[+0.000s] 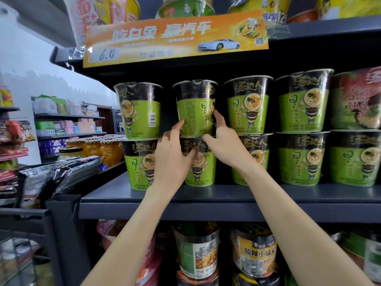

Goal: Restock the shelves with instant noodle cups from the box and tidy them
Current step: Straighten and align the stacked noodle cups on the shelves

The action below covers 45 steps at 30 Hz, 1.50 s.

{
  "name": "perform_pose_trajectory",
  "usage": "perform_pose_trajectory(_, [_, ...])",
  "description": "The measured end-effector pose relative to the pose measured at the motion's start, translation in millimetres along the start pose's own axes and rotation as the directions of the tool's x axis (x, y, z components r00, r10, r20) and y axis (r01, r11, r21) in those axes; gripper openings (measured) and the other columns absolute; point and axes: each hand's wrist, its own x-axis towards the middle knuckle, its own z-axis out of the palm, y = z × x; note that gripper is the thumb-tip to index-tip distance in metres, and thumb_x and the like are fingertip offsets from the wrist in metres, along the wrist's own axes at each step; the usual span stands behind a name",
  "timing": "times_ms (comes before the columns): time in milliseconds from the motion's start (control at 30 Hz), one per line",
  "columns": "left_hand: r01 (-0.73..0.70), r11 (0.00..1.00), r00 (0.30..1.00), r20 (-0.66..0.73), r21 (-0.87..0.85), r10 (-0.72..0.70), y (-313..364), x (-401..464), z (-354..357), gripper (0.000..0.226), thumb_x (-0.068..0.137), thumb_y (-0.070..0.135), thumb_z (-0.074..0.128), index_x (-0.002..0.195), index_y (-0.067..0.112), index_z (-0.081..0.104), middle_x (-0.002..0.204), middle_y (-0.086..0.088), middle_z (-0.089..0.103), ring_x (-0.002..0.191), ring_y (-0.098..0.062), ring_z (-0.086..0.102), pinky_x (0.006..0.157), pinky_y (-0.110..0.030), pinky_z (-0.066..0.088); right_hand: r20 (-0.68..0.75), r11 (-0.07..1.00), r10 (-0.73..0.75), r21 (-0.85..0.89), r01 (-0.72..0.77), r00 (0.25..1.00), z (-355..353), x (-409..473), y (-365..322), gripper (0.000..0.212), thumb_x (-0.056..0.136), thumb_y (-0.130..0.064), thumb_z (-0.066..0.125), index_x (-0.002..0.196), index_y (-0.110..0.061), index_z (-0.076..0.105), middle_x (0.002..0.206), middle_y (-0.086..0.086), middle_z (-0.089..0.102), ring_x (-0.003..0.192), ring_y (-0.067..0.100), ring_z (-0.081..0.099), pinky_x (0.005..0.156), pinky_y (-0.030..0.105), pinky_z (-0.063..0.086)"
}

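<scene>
Two hands steadying an upper green noodle cup (194, 108) on the middle shelf (206, 195).
The cup stands upright, rim up, printed side turned left, atop a second cup (199, 162). Left hand (173, 153) and right hand (223, 141), fingers spread, clasp its base from either side.

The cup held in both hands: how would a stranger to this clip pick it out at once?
Find the orange banner on the upper shelf edge; below it, green noodle cups stand stacked two high. The held cup is second from the left on top, left hand and right hand at its base. Unlike its neighbours, it shows fine print, not the cartoon.
</scene>
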Motion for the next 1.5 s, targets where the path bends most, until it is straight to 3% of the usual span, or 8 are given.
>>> perform_pose_trajectory(300, [0.045,0.983,0.999,0.013,-0.177,-0.043,27,12,-9,0.054,0.094,0.023,0.046,0.146,0.022,0.03,0.141,-0.004,0.039,0.122,-0.012,0.041,0.095,-0.02,0.027,-0.019,0.999,0.01,0.04,-0.009,1.0,-5,-2,-8,0.075,0.094,-0.015,0.049,0.152,-0.01,0.002,0.078,-0.004,0.061,0.058,0.006,0.054,0.048,0.01,0.039])
perform_pose_trajectory(433, [0.129,0.933,0.988,0.123,-0.337,-0.092,14,28,-5,0.056,0.093,0.027,0.046,0.146,0.024,0.03,0.136,0.001,0.049,0.123,-0.012,0.047,0.101,-0.027,0.039,-0.081,0.994,-0.078,0.066,0.084,0.994,-6,-23,-12,0.063,0.093,-0.014,0.052,0.148,-0.013,0.023,0.109,-0.011,0.049,0.099,0.005,0.05,0.083,0.016,0.038])
perform_pose_trajectory(500, [0.15,0.916,0.981,0.17,-0.373,-0.092,9,29,-3,0.054,0.095,0.021,0.045,0.146,0.025,0.03,0.124,0.012,0.053,0.114,-0.005,0.049,0.089,-0.011,0.04,-0.095,0.993,-0.107,0.037,0.111,0.99,-4,-29,-12,0.057,0.092,-0.016,0.053,0.145,-0.015,0.03,0.115,-0.008,0.049,0.111,0.008,0.048,0.088,0.017,0.034])
perform_pose_trajectory(567, [0.166,0.911,0.978,0.183,-0.378,-0.102,7,26,-2,0.052,0.095,0.018,0.045,0.146,0.025,0.031,0.119,0.015,0.053,0.109,-0.002,0.048,0.084,-0.006,0.038,-0.093,0.995,-0.095,-0.005,0.095,0.991,-2,-27,-11,0.063,0.092,-0.019,0.053,0.147,-0.016,0.025,0.129,0.0,0.048,0.119,0.015,0.046,0.093,0.021,0.035])
perform_pose_trajectory(733, [0.146,0.932,0.98,0.18,-0.331,-0.089,2,16,-1,0.068,0.084,0.028,0.047,0.148,0.022,0.026,0.142,-0.001,0.046,0.13,-0.012,0.042,0.108,-0.034,0.037,-0.032,0.997,-0.073,-0.019,0.073,0.997,4,-15,-6,0.06,0.09,-0.021,0.054,0.144,-0.021,0.028,0.127,0.006,0.055,0.105,0.022,0.058,0.093,0.042,0.048])
perform_pose_trajectory(967, [0.071,0.986,0.986,0.162,-0.151,-0.046,-3,18,0,0.077,0.087,0.019,0.061,0.151,0.017,0.017,0.144,-0.007,0.044,0.129,-0.017,0.042,0.094,-0.016,0.031,-0.062,0.992,-0.098,-0.09,0.093,0.993,8,-25,-2,0.07,0.092,-0.023,0.052,0.151,-0.015,0.016,0.152,0.001,0.032,0.133,0.019,0.038,0.107,0.033,0.036])
perform_pose_trajectory(1267, [0.085,0.984,0.979,0.195,-0.154,-0.054,-10,1,2,0.091,0.078,0.024,0.072,0.151,0.019,0.018,0.149,-0.006,0.037,0.136,-0.018,0.036,0.111,-0.035,0.033,-0.068,0.993,-0.054,-0.107,0.047,0.996,12,-41,8,0.069,0.093,-0.02,0.052,0.151,-0.018,0.014,0.157,0.004,0.019,0.138,0.021,0.033,0.109,0.032,0.033])
perform_pose_trajectory(1500, [0.005,0.998,0.994,0.109,-0.07,0.003,-4,-9,2,0.086,0.079,0.023,0.074,0.149,0.021,0.024,0.143,-0.01,0.04,0.127,-0.023,0.045,0.105,-0.037,0.041,-0.042,0.988,-0.019,-0.152,0.013,0.999,12,-30,16,0.072,0.09,-0.014,0.054,0.151,-0.015,0.016,0.154,0.01,0.026,0.1,0.024,0.057,0.085,0.029,0.043])
